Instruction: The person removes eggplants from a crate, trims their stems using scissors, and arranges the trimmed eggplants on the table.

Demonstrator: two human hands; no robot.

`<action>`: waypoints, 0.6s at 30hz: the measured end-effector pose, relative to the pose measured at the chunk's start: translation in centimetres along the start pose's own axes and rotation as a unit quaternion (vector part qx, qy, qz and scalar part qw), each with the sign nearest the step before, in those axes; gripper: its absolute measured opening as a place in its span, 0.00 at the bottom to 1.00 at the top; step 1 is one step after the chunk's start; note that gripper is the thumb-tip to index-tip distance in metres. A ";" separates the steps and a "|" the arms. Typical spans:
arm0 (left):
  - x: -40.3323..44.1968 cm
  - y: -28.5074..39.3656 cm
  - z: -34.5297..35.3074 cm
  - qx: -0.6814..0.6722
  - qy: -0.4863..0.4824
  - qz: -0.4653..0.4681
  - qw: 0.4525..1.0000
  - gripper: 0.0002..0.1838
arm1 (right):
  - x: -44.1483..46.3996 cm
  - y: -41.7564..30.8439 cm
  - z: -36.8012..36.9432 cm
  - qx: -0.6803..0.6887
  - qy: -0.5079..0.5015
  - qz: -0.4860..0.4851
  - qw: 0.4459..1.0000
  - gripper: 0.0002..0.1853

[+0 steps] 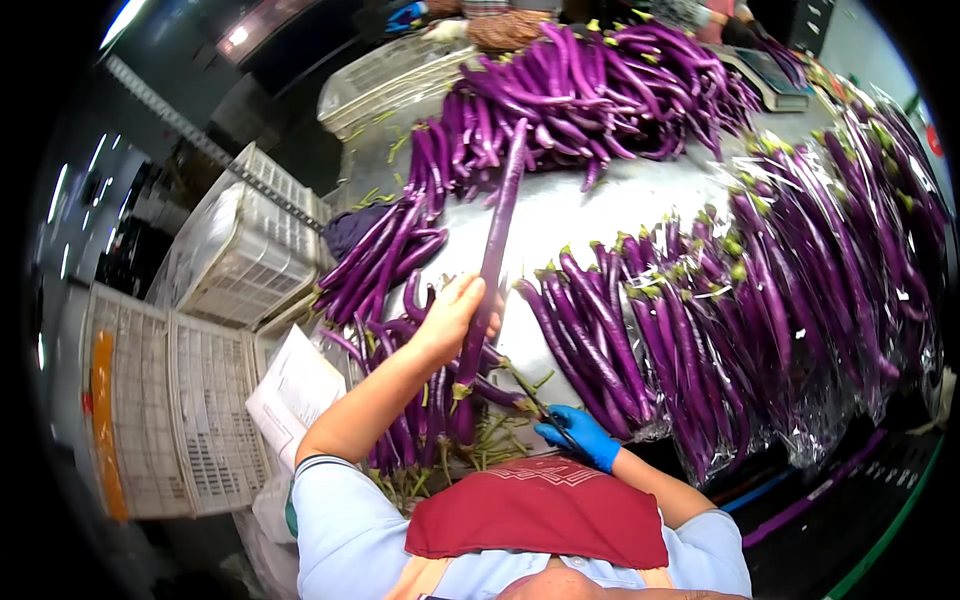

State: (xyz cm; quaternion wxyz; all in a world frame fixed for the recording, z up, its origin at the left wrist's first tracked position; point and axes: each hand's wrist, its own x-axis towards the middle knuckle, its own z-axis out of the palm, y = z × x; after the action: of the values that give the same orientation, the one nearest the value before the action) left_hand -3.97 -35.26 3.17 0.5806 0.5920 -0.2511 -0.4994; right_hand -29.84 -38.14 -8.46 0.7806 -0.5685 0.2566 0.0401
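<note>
My bare left hand (452, 318) is wrapped round one long purple eggplant (503, 215), which stands upright with its stem end near my apron. My right hand (580, 436), in a blue glove, is closed on dark-handled scissors (562, 428) whose blades point up and left, close to the stem of another eggplant. Cut green stems (490, 442) lie between my hands and the apron. Loose eggplants (395, 250) lie left of my left hand, and a row of eggplants (590, 335) is laid out to the right.
A large eggplant heap (600, 85) covers the far side of the metal table (620, 190). Bagged eggplants (800, 270) fill the right. White crates (250, 240) and a paper sheet (300, 385) are on the left. A scale (775, 80) and gloved co-workers' hands (405, 17) are at the back.
</note>
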 end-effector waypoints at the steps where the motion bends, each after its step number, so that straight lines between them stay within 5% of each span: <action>1: -0.8 -0.4 -0.2 0.003 0.013 0.015 1.000 0.15 | -0.1 -0.1 0.0 0.020 -0.004 0.004 1.000 0.13; 10: -4.8 -1.3 -2.3 -0.088 0.103 0.010 0.991 0.11 | -0.5 -1.2 0.1 0.074 0.024 0.017 0.997 0.17; 18: -7.2 -1.6 -6.4 -0.107 0.176 -0.021 0.978 0.20 | -1.3 -3.7 0.5 0.098 0.072 0.047 0.992 0.14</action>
State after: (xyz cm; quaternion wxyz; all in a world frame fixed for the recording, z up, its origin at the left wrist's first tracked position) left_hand -1.47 -25.82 2.72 0.6648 0.6105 -0.0777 -0.4234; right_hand -29.49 -38.65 -4.57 0.8092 -0.4782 0.3411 0.0106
